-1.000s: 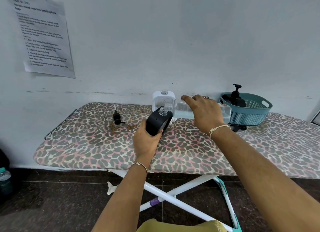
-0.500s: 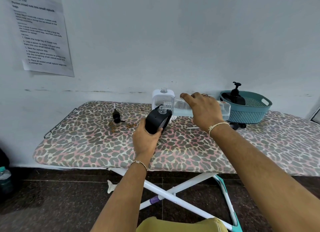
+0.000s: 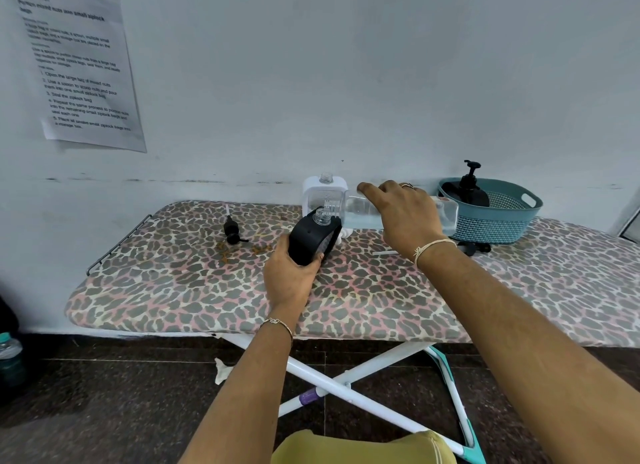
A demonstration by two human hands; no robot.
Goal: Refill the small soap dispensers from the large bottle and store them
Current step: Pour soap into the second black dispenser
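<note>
Pouring held steady at the black dispenser

Little had changed over the last second. The loose pump head (image 3: 231, 229) lay as before toward the back left corner of the ironing board (image 3: 346, 307). Near the middle, the left hand (image 3: 289, 280) stayed curled round the lower end of the black dispenser (image 3: 308, 241), keeping it tilted with its open neck up and to the right. The large bottle (image 3: 360, 214) remained almost level, its mouth touching that neck, and the right hand (image 3: 405, 217) kept its grip over the bottle's top, fingers wrapped round it. By this reading the refill of this dispenser was under way and not yet done.

The white dispenser (image 3: 323, 195) stood uncapped at the back edge just behind them, apparently next in line. At the back right, the basket (image 3: 502, 228) already held a capped dispenser (image 3: 469, 189).

Several things could not be made out. No stream showed between the two necks, and the black body hid its own level. The right hand covered the bottle's middle, so how much liquid was left was hard to judge. A second pump (image 3: 474, 248) beside the basket was partly hidden behind the right wrist. On the wall at far left, the notice (image 3: 83, 68) was too blurred to read fully.
</note>
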